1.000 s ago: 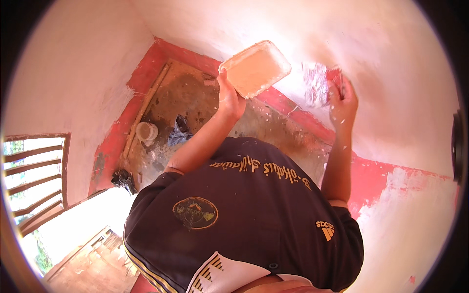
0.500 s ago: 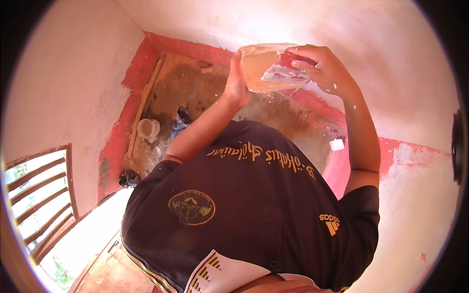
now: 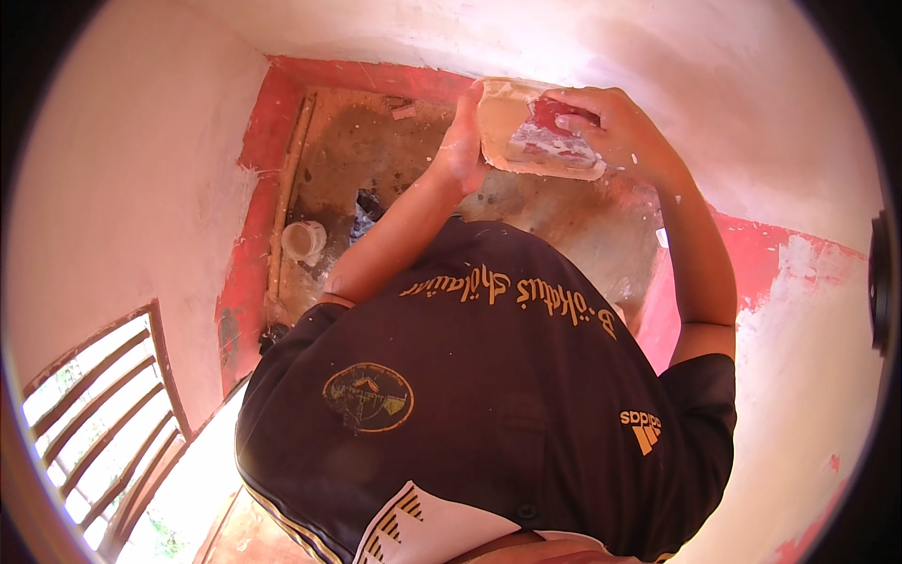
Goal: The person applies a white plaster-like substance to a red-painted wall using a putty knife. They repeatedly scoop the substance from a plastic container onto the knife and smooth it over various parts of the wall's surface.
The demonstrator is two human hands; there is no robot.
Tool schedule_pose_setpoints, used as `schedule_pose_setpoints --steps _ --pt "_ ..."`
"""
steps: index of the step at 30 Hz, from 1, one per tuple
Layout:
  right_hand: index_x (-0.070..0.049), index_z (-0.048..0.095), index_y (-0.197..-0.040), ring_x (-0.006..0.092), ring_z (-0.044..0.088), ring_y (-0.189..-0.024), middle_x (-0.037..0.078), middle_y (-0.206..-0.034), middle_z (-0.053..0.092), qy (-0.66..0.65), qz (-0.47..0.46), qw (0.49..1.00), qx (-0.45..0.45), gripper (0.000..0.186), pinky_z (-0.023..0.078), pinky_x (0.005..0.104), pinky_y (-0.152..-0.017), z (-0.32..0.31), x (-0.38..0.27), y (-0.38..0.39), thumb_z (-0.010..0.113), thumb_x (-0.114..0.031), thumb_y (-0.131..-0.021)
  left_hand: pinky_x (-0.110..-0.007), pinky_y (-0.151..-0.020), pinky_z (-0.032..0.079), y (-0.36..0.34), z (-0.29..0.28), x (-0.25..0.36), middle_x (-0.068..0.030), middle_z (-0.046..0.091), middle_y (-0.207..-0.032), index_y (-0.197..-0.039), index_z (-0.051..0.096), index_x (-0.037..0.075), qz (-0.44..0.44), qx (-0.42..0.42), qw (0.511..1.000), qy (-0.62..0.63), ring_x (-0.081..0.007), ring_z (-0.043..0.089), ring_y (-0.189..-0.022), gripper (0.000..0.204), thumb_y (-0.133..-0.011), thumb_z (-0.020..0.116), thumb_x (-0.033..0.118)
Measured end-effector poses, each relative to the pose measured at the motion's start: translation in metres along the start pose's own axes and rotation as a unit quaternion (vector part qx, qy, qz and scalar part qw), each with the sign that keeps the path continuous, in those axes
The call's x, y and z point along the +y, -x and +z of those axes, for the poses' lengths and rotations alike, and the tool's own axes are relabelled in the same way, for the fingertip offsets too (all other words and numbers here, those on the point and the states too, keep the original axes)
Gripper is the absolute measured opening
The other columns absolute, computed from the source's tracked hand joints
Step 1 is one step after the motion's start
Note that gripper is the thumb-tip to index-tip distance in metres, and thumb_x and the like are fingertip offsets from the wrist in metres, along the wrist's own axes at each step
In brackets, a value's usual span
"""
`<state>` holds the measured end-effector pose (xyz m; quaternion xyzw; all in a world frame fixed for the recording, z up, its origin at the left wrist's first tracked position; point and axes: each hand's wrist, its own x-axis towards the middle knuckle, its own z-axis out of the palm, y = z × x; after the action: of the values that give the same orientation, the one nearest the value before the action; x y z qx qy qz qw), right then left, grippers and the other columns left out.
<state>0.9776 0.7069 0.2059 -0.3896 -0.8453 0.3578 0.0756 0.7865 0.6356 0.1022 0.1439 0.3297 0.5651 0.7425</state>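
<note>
Both grips [image 3: 460, 150] [image 3: 615, 132] on 1 tub [image 3: 507, 127].

Warm daylight via barred window [image 3: 94, 414] lower left, blown-out glare there, heavy fisheye bend + dark vignette at rim

place: room under renovation | signs: fresh white plaster wall [image 3: 122, 188], red painted wall base [image 3: 249, 216], dirty bare floor [image 3: 376, 160], barred window [image 3: 103, 414]

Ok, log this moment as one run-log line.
left hand: holds shallow pale rectangular plastic tray by its edge | right hand: presses red plaster-smeared tool into tray | below: dirty brown floor, white round cup
</note>
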Motion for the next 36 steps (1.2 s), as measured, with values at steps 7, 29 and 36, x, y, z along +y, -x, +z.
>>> schedule_pose_setpoints --steps 7,29,36 --pt "-0.001 0.065 -0.128 0.0209 0.067 -0.086 0.017 -0.104 0.074 -0.006 0.026 1.0 -0.002 0.035 0.052 0.0328 -0.086 0.011 -0.007 -0.01 0.062 -0.004 -0.093 -0.047 -0.104 0.048 -0.001 -0.008 0.011 -0.0067 0.057 -0.137 -0.144 0.046 0.013 -0.017 -0.027 0.999 -0.013 -0.0251 0.056 -0.125 0.063 -0.104 0.033 0.059" --pt "-0.011 0.069 -0.127 0.0351 0.065 -0.093 0.017 -0.106 0.072 0.234 0.015 0.971 0.053 0.039 0.051 0.0421 -0.085 -0.043 -0.016 0.015 0.061 -0.006 -0.09 -0.042 -0.11 0.043 -0.017 0.007 0.018 -0.0097 0.056 -0.142 -0.146 0.044 0.007 0.002 -0.02 0.999 -0.037 -0.0253 0.053 -0.132 0.061 -0.108 0.026 0.051" --pt "-0.013 0.07 -0.126 0.036 0.066 -0.09 0.015 -0.097 0.072 0.332 -0.001 0.939 0.084 0.038 0.052 0.0445 -0.081 -0.032 0.003 0.015 0.062 -0.007 -0.089 -0.04 -0.111 0.041 -0.016 0.011 0.014 -0.009 0.053 -0.144 -0.146 0.044 0.009 0.036 0.007 0.999 -0.03 -0.0239 0.05 -0.134 0.059 -0.108 0.026 0.051"
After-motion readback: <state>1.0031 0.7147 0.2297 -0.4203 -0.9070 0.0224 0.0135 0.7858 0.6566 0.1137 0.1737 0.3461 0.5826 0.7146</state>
